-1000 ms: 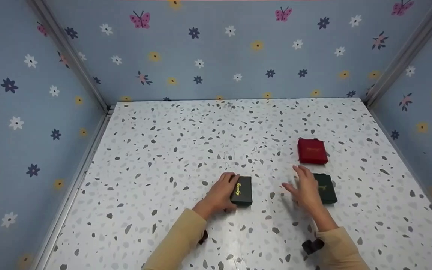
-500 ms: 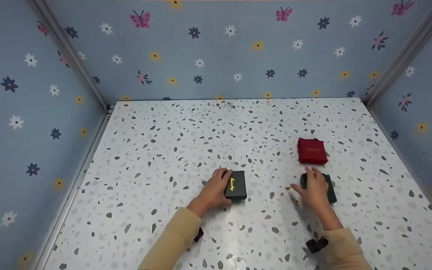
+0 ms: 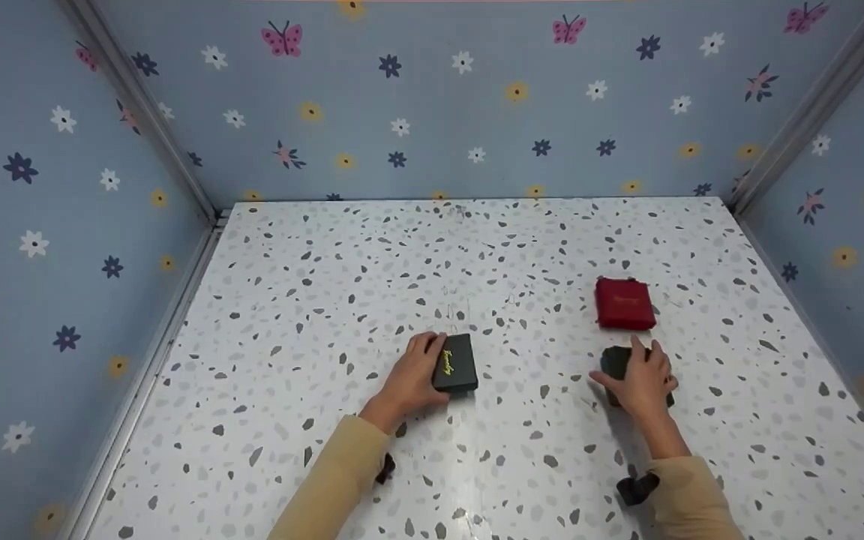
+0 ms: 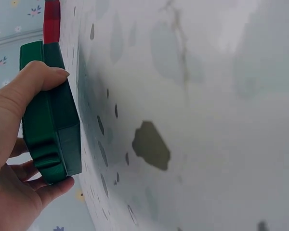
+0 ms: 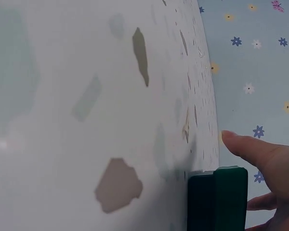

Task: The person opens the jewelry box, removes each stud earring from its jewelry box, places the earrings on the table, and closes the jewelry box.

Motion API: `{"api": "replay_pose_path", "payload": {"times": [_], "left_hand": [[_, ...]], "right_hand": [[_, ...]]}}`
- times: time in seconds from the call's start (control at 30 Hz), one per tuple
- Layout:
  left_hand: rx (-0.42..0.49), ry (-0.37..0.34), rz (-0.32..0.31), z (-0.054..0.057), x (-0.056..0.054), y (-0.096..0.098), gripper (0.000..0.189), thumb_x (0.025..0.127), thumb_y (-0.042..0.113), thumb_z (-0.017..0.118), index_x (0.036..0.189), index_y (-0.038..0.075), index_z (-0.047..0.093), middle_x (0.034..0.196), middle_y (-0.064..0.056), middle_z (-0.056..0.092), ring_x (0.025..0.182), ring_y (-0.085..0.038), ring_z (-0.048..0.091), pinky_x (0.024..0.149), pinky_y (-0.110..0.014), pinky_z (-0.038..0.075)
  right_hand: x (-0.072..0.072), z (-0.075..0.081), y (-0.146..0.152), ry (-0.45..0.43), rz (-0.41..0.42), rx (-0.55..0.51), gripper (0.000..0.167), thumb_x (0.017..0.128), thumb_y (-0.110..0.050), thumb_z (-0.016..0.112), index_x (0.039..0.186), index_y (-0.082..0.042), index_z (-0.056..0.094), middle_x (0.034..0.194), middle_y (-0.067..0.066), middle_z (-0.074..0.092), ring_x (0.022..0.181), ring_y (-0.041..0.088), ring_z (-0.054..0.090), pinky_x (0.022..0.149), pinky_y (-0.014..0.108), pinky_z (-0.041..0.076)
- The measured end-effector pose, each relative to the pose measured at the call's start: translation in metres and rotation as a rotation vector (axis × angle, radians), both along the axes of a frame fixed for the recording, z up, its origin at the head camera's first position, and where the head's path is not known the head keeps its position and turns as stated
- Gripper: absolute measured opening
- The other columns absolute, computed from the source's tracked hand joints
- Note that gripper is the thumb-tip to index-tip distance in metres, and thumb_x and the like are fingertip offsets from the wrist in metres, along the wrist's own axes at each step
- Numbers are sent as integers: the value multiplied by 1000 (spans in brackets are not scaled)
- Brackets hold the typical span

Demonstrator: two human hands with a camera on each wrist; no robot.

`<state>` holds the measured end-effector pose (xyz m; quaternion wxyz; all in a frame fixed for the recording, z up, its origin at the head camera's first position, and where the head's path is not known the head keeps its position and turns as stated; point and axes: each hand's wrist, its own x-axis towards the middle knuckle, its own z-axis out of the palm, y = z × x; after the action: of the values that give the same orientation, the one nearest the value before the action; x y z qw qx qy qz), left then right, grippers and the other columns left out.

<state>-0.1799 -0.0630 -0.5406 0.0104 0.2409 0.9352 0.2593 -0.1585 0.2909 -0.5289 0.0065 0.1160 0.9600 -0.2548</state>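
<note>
My left hand (image 3: 406, 376) grips a small dark green jewelry box (image 3: 462, 365) with yellow lettering on its lid. In the left wrist view, the thumb presses one edge of this jewelry box (image 4: 45, 122) and the fingers curl round the other side, close to the tabletop. Over a second dark green box (image 3: 615, 361) at the right, my right hand (image 3: 646, 380) spreads its fingers and hides much of the lid. The right wrist view has the thumb (image 5: 248, 147) sticking out, apart from that green box (image 5: 231, 199).
A red box (image 3: 625, 304) lies just behind the right green box. Everything rests on a white speckled tabletop (image 3: 372, 285), with blue flowered panels (image 3: 439, 97) at the back and both sides.
My left hand has carried its jewelry box to the left and slightly away from me. The right hand has shifted right, from beside the other green box to over it.
</note>
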Motion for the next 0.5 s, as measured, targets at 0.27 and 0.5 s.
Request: {"api": "replay_pose_path", "payload": {"times": [0.27,0.5], "left_hand": [[11,-2,31,1,-6,-13,98,58,26,80,135,-4,28,130,-19,31,121,-30,28,96,-39,33],[29,-10,70,2,-8,-24,96,58,24,79,135,-3,29,131,-20,31,120,-29,29,93,-41,35]], "right_hand": [[-3,0,2,-98,-44,6,105,66,-44,73,138,3,12,136,35,3,121,53,8,83,68,15],[-6,1,2,-176,-75,-5,107,66,-43,73,138,4,9,134,39,-2,119,56,6,85,70,14]]}}
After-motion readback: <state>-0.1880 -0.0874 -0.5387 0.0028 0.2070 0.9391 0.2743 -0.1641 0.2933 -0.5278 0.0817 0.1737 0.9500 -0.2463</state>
